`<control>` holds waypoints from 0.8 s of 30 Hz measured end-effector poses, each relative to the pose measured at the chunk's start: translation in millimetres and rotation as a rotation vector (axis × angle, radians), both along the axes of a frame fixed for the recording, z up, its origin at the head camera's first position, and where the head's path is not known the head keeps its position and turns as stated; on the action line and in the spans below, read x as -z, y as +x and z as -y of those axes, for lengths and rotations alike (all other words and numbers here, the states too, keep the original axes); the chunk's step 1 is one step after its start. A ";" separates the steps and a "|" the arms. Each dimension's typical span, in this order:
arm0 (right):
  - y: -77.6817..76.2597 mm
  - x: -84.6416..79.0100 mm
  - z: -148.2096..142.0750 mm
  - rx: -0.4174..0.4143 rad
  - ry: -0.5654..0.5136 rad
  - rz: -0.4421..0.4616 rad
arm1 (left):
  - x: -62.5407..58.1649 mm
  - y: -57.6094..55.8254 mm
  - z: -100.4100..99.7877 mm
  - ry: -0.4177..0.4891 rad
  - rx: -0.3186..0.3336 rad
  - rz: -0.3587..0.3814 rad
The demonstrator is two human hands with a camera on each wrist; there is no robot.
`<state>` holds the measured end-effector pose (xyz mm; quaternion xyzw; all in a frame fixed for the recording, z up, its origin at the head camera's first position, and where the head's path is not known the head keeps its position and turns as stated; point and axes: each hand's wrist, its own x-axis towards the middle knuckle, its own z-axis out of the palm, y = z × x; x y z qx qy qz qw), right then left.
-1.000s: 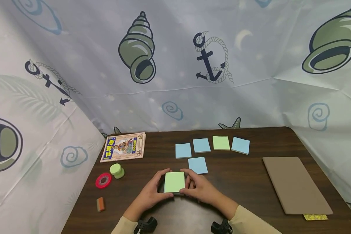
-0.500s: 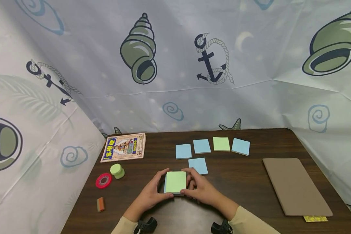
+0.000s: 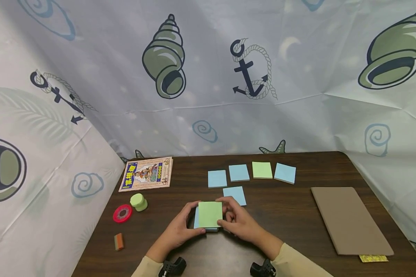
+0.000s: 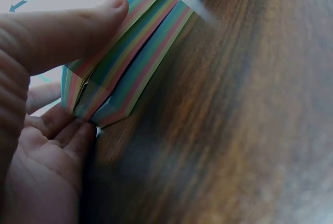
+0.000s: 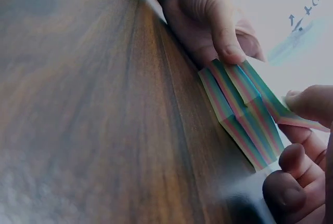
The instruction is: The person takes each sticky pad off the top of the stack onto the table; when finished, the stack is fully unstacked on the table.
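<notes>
A stack of square sticky note pads sits between the hands, its edges striped in several colours. My left hand grips the lower pads, thumb at the near side, fingers at the far side; a blue pad shows at the left. The thumb and fingers of my right hand pinch the green top pad, which stands shifted right and tilted off the others. In the right wrist view the lower pads stay layered beneath it. Just beyond the right hand lies a single blue pad.
Behind are more blue pads and a green pad. To the left lie a booklet, a green knob-shaped object, a red ring-shaped roll and an orange-and-grey eraser-like block. At right, a brown board covers something yellow.
The green top pad has slid right and risen off the stack in my right hand, baring more of the blue pad below. My left hand has stayed in place.
</notes>
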<state>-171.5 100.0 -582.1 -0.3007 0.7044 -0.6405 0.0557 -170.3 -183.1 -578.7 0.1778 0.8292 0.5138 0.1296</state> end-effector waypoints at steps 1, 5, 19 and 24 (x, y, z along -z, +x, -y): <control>0.4 -0.2 -0.1 0.001 -0.014 -0.007 | -0.1 0.3 0.5 -0.004 -0.001 0.001; 2.8 -2.6 -2.8 0.031 -0.065 -0.031 | -0.8 1.3 1.0 -0.033 -0.007 -0.010; 7.0 -3.3 -34.4 0.173 -0.170 -0.053 | -0.2 -0.2 -1.1 -0.061 0.007 -0.094; 2.1 -0.8 -52.7 0.248 -0.181 -0.109 | -1.4 0.8 0.5 -0.056 0.002 -0.085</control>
